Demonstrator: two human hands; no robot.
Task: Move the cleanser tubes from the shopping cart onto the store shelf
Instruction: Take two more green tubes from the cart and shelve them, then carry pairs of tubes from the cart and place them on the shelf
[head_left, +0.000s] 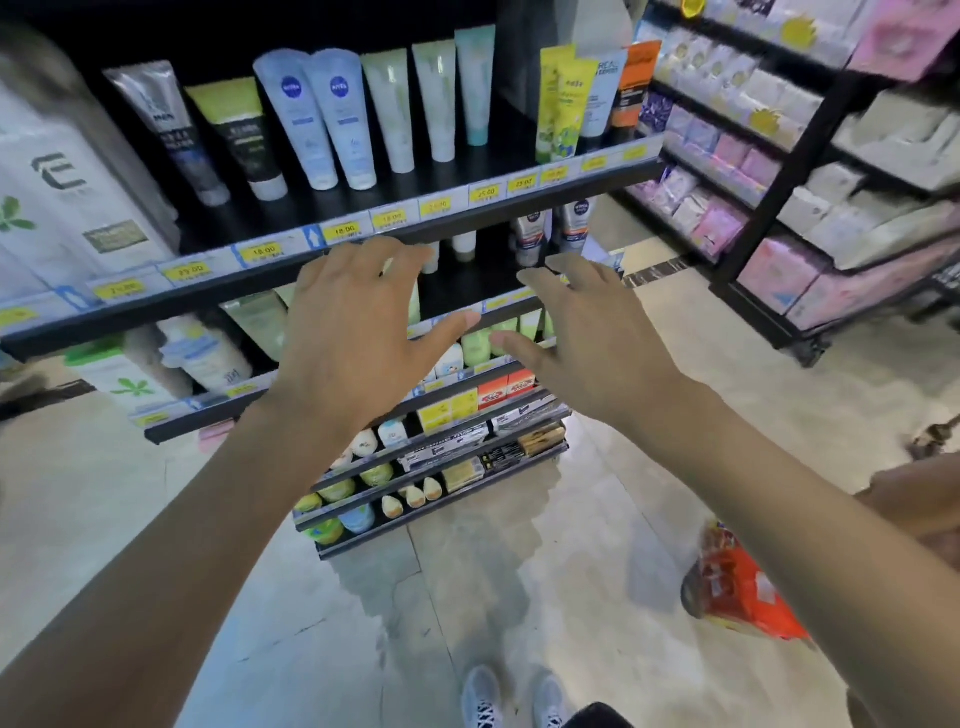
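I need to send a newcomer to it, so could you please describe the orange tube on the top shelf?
Find the top shelf edged with yellow price tags. Follow its row of upright tubes to the far right end. The orange tube stands last, beside a yellow tube, the only orange one there.

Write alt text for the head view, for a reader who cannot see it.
Two bare hands, left hand and right hand, reach forward open and empty before a dark store shelf edged with yellow price tags. Cleanser tubes stand cap-down in a row on it. An orange-red bag is at lower right; no shopping cart shows.
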